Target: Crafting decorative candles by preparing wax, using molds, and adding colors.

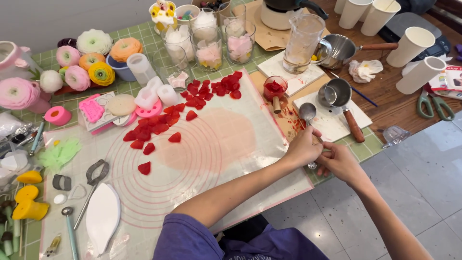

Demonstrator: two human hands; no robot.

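A person looks down at a craft table covered by a translucent baking mat (202, 144) printed with pink rings. Both arms reach to the right, to the near edge of the table. The left hand (304, 148) is clenched around the handle of a metal spoon (308, 113), whose round bowl points away, toward the far side. The right hand (340, 161) sits just beside it, touching the left hand, its fingers curled at the spoon's near end; whether it truly grips anything cannot be told. The spoon lies over a brown paper stained red, between the mat and a white tile (332, 123). On that tile stands a small steel pouring pot (336, 94) with a wooden handle. Just left of it, a small cup of red liquid (275, 88) stands. Many red petal shapes (192, 103) are scattered across the far part of the mat. Wax flowers (91, 67) in pink, orange and white cluster at the far left.
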